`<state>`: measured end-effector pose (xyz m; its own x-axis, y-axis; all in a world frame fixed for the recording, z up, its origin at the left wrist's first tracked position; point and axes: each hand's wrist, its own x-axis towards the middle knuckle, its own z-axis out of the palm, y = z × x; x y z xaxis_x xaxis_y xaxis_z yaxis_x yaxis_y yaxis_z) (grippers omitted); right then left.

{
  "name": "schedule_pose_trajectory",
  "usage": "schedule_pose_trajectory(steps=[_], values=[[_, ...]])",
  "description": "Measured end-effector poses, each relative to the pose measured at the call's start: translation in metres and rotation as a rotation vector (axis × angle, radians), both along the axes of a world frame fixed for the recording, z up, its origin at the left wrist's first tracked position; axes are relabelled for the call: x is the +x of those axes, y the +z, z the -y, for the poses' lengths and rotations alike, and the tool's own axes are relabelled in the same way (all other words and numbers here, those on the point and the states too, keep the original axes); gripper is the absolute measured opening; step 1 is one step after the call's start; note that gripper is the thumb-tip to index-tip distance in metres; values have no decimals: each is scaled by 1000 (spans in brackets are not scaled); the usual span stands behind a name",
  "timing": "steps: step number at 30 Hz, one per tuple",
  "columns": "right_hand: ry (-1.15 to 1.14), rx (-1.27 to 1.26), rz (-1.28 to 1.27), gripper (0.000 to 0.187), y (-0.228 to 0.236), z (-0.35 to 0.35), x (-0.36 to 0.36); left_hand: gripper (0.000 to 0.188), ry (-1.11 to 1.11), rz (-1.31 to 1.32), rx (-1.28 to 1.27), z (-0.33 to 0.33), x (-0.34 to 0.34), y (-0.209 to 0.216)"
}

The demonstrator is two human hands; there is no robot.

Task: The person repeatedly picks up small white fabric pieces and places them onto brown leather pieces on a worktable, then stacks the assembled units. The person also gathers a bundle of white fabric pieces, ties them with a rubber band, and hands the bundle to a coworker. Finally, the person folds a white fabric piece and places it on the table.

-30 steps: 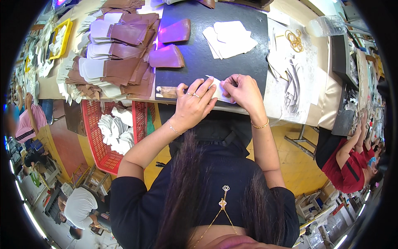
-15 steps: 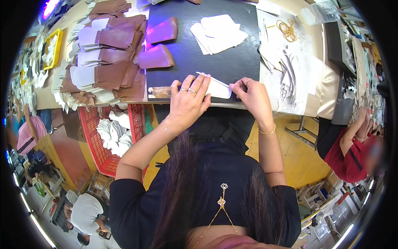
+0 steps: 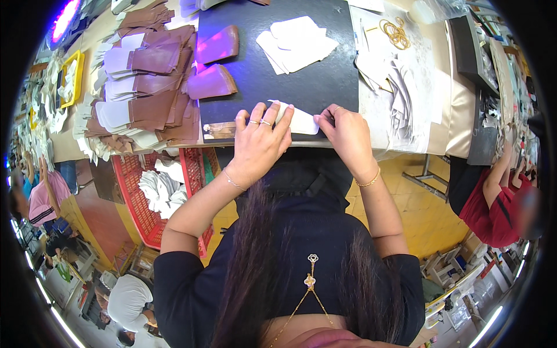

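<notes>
A flat white piece (image 3: pixel 303 122), tapered in shape, lies near the front edge of a black work board (image 3: pixel 307 75). Over its left part rests my left hand (image 3: pixel 261 139), fingers stretched out and pressing down. At the piece's right end my right hand (image 3: pixel 346 132) has thumb and forefinger closed in a pinch on its corner. Part of the piece is hidden under my left fingers. Farther up the board is a small pile of similar white pieces (image 3: pixel 299 45). Two purplish-brown stacks (image 3: pixel 213 83) of cut pieces sit at the board's left.
Large heaps of brown and white cut pieces (image 3: pixel 154 75) cover the table's left. White strips (image 3: pixel 399 95) and yellow rubber bands (image 3: pixel 395 33) lie on the right. A red basket (image 3: pixel 130 191) of white pieces stands below the table's left front. Other people sit at both sides.
The view has shifted slightly, so the table items sit a little more to the left. Both hands stay at the white piece; my right fingers remain on its right corner.
</notes>
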<state>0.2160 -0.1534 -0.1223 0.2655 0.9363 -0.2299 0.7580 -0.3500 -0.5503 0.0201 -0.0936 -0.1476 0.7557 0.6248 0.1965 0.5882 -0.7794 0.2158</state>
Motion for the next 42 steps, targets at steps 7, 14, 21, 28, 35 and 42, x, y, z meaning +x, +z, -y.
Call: schedule_pose_trajectory(steps=[7, 14, 21, 28, 35, 42], values=[[530, 394, 309, 18, -19, -20, 30, 26, -307, 104, -214, -12, 3, 9], [621, 455, 192, 18, -20, -29, 55, 25, -558, 237, -49, -38, 25, -7], [478, 464, 202, 28, -10, 0, 58, 27, -564, 190, -60, -41, 25, -6], [534, 519, 320, 34, -15, 13, 55, 30, -557, 172, -95, -41, 25, -4], [565, 529, 390, 30, -15, 15, 56, 30, -540, 161, -119, -39, 27, 0], [471, 348, 347, 32, -4, 19, 52, 28, -695, 73, -86, -54, 32, 1]])
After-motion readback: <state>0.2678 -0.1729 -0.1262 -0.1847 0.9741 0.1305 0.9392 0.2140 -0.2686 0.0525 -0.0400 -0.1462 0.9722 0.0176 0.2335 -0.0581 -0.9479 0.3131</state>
